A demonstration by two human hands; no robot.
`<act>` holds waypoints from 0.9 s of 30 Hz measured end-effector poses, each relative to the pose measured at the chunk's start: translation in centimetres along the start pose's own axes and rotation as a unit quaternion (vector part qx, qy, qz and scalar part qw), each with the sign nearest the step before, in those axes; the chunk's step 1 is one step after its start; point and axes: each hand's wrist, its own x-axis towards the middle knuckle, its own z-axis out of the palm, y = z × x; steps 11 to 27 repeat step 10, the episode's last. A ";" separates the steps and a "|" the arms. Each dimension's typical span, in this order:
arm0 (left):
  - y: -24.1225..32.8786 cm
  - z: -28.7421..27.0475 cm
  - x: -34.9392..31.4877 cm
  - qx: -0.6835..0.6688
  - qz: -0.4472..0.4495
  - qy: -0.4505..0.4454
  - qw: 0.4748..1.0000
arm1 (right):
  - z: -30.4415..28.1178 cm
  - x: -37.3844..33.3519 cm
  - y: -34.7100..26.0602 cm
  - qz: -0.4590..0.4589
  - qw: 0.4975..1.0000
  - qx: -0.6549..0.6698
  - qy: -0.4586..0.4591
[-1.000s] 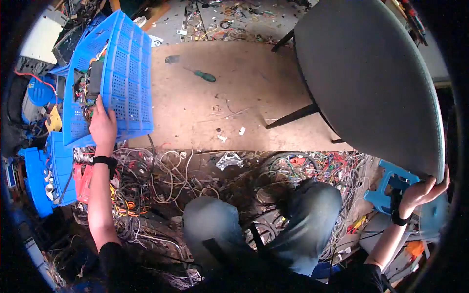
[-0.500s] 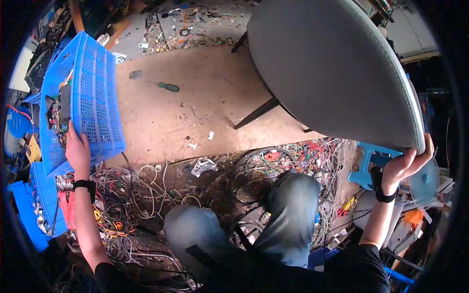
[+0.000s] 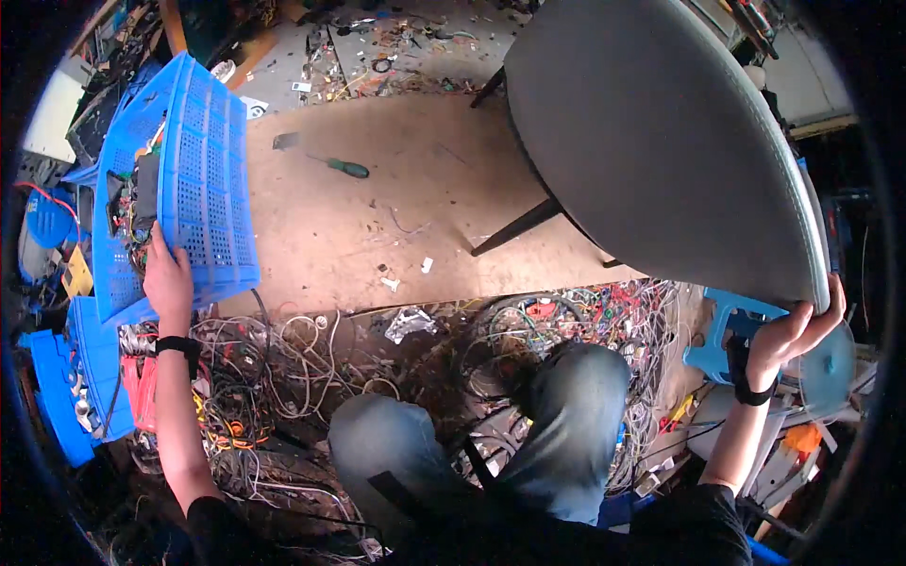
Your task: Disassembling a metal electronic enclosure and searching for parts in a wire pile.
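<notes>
At the left, my left hand (image 3: 168, 283) holds the near edge of a blue plastic basket (image 3: 215, 179), its fingers against the rim. The basket has perforated walls and stands tilted, with dark electronic parts and wires (image 3: 123, 209) inside. My right hand (image 3: 793, 341) grips the near edge of a grey padded chair (image 3: 651, 141), thumb and fingers on either side of the stitched rim. Dark, tapered chair legs (image 3: 517, 226) extend over a brown board (image 3: 340, 241). A screwdriver with a green handle (image 3: 347, 168) lies on that board, between the two hands and out of their reach.
Tangled cables (image 3: 293, 363) cover the floor around my knees. Beside my right hand stands a light-blue plastic stool (image 3: 722, 354). Blue bins (image 3: 94, 368) sit below the basket. Small scraps (image 3: 427, 265) and a flat dark piece (image 3: 285, 141) lie on the board.
The whole scene has shifted slightly rightward in view. Both hands keep their grip, the left on the basket and the right on the chair.
</notes>
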 end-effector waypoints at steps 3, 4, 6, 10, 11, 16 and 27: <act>0.2 -0.1 0.0 -0.002 -0.006 -0.003 1.000 | -0.3 0.3 0.2 -0.010 1.000 -0.026 -0.012; 0.2 -0.3 0.1 -0.003 -0.006 -0.005 1.000 | -0.3 0.3 0.3 -0.010 1.000 -0.024 -0.011; 0.0 -0.4 0.2 0.002 -0.017 -0.023 1.000 | -0.3 0.2 0.5 0.001 1.000 -0.023 -0.009; -0.5 0.0 0.0 0.005 -0.013 -0.023 1.000 | -0.7 0.2 1.5 -0.021 0.998 -0.048 -0.031; -0.5 0.0 0.0 0.005 -0.013 -0.023 1.000 | -0.7 0.2 1.5 -0.021 0.998 -0.048 -0.031; -0.5 0.0 0.0 0.005 -0.013 -0.023 1.000 | -0.7 0.2 1.5 -0.021 0.998 -0.048 -0.031; -0.5 0.0 0.0 0.005 -0.013 -0.023 1.000 | -0.7 0.2 1.5 -0.021 0.998 -0.048 -0.031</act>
